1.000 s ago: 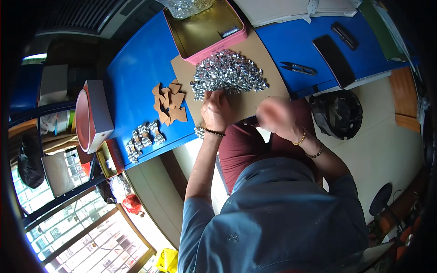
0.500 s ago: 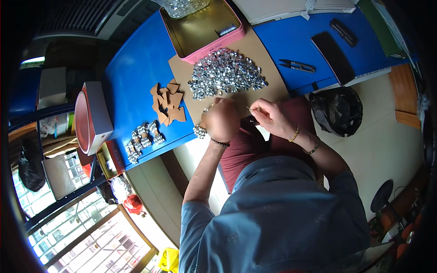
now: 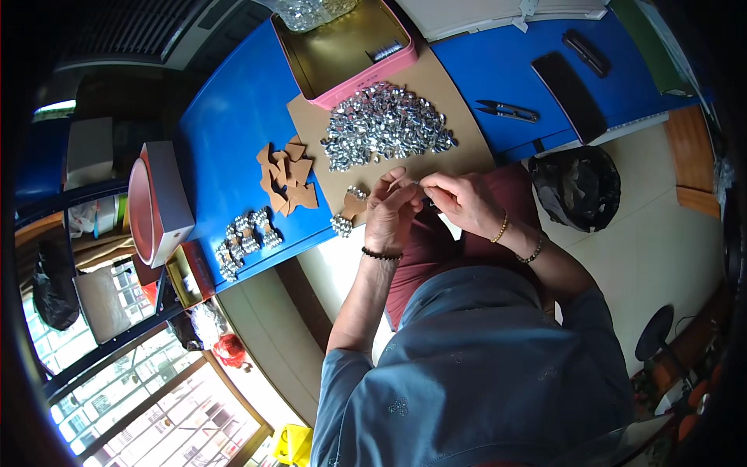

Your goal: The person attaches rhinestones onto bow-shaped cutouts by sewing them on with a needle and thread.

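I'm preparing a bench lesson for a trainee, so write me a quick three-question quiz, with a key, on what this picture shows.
1. True or false: the left hand and right hand are close together, below the pile of silver pieces in the picture.
2. Where does the brown piece with silver ends lie?
A) inside the pink tin
B) just left of the left hand
C) beside the phone
3. How many bracelets show on the right wrist?

Key:
1. True.
2. B.
3. Two: one gold-coloured, one darker.
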Available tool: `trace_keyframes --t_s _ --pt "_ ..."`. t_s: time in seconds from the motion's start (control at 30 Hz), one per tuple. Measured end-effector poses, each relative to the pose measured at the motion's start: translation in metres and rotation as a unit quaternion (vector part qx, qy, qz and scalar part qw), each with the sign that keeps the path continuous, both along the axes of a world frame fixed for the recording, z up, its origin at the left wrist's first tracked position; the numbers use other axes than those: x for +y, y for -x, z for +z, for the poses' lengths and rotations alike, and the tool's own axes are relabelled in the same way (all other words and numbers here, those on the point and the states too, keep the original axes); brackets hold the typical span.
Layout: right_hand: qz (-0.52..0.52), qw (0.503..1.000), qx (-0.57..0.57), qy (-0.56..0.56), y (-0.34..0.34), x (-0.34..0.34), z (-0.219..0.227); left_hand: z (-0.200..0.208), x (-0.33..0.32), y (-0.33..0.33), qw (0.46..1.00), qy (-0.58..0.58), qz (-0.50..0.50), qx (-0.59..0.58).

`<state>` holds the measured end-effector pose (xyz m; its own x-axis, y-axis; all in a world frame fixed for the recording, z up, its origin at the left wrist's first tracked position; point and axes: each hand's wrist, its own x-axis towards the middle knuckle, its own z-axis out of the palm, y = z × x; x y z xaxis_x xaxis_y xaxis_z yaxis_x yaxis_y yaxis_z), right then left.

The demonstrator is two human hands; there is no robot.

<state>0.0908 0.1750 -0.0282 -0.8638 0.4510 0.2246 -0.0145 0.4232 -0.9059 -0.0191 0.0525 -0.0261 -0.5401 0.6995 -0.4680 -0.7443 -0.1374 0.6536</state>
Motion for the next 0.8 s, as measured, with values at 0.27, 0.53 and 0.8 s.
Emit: trace_keyframes --t_s 0.27,0.53,0.8 --pt "-0.011 1.0 0.025 -0.013 -0.001 -0.001 -0.001 0.002 0.002 -0.007 0.999 -0.028 0.03 -0.029" --pt "0.005 0.997 0.018 0.077 0.0 0.0 -0.002 0.004 0.002 -0.016 0.978 0.021 0.009 0.208" --pt "0.006 0.999 0.048 0.014 0.001 0.002 -0.006 0.001 0.004 -0.027 0.898 0.063 -0.07 0.43"
